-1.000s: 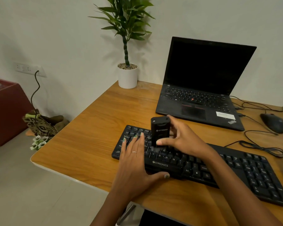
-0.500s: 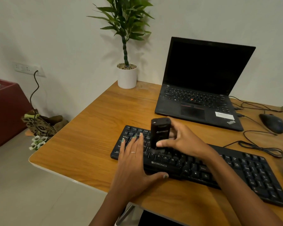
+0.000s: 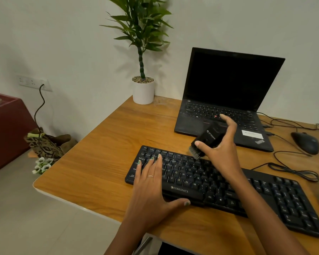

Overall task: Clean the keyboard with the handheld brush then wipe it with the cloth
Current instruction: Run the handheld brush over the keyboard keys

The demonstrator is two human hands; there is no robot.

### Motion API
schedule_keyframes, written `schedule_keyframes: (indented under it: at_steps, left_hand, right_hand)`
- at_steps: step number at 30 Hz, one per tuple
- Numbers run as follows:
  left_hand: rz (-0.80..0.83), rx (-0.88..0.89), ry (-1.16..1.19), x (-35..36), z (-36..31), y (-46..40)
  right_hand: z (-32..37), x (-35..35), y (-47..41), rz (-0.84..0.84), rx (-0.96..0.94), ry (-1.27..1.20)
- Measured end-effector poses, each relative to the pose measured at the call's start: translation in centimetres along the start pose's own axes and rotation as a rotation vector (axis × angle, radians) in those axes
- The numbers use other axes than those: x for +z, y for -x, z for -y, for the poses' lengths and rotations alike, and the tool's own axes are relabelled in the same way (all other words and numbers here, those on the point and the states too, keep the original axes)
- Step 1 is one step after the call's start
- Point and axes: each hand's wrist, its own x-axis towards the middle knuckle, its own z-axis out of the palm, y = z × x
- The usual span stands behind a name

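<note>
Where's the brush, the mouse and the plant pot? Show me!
brush (image 3: 209, 138), head view, on its black body just above the bristles.
mouse (image 3: 305, 142), head view, on its rounded top.
plant pot (image 3: 143, 92), head view, on its white front wall.

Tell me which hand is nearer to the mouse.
Right. The right hand holds the brush above the keyboard's back edge, towards the mouse; the left hand rests on the keyboard's far-left keys.

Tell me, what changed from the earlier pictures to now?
The right hand lifted the brush off the keys and tilted it, bristles now at the keyboard's far edge. The left hand stays flat on the keyboard; the laptop is unmoved.
</note>
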Motion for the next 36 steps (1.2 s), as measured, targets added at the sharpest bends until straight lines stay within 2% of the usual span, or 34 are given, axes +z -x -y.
schedule_keyframes:
  at_steps: [3,7,10,13,17,19,23,27,31,35,36]
  left_hand:
    - [0.005,0.000,-0.002,0.1,0.0,0.0]
    - [0.015,-0.013,0.000,0.0,-0.1,0.1]
    - [0.019,-0.016,-0.003,-0.1,-0.1,0.1]
    - [0.022,-0.020,-0.010,-0.2,-0.1,0.1]
    - [0.014,-0.020,-0.014,-0.3,-0.3,0.1]
    - [0.007,-0.023,-0.012,-0.2,-0.2,0.1]
    - [0.015,-0.016,-0.024,-0.3,-0.2,0.1]
    - [0.013,-0.017,-0.012,-0.4,-0.2,0.1]
    - [0.016,-0.008,-0.019,-0.4,-0.3,0.1]
    - [0.021,-0.014,-0.014,-0.2,-0.2,0.0]
    - [0.020,-0.015,-0.009,-0.1,-0.2,0.0]
  right_hand:
    - [0.0,0.4,-0.2,-0.010,-0.047,0.047]
    - [0.3,2.2,-0.5,0.212,-0.076,0.065]
    - [0.3,4.1,-0.9,0.252,-0.131,0.100]
    - [0.4,4.8,-1.6,0.277,-0.204,0.284]
    - [1.7,3.5,-3.3,0.433,-0.142,0.564]
    - [2.3,3.8,-3.4,0.428,-0.133,0.636]
    - [2.0,4.6,-2.1,0.356,-0.164,0.533]
    - [2.5,3.0,-3.2,0.474,-0.047,0.518]
    - [2.1,3.8,-1.8,0.372,-0.171,0.519]
    - [2.6,3.1,-2.3,0.559,-0.106,0.477]
    - [2.7,2.9,-2.6,0.557,-0.094,0.480]
